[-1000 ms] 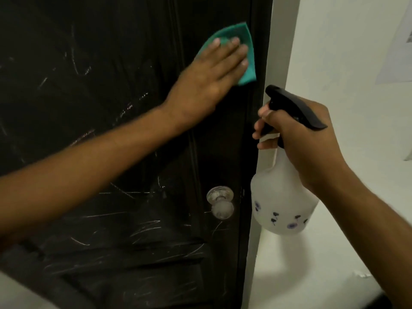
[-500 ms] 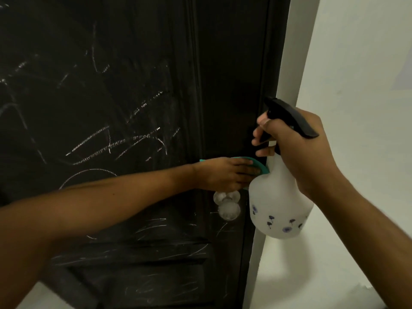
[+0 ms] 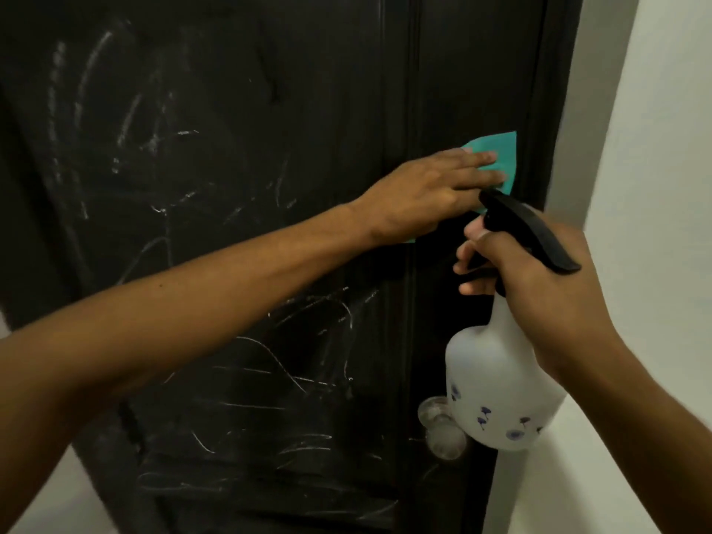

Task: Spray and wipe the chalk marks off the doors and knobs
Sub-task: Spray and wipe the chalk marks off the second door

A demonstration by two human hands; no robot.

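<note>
I press my left hand (image 3: 420,194) flat, fingers straight, on the teal cloth (image 3: 612,156) against the dark door (image 3: 269,109), up at about 1 o'clock from centre. My right hand (image 3: 539,287) curls round the spray bottle (image 3: 497,395) neck at 4 o'clock, a finger at the black trigger (image 3: 531,229). The chalk marks (image 3: 293,364) lie mostly toward 7 o'clock, the knob (image 3: 439,425) at 5. I judge firm, overlapping strokes down toward them work best, keeping the cloth flat
</note>
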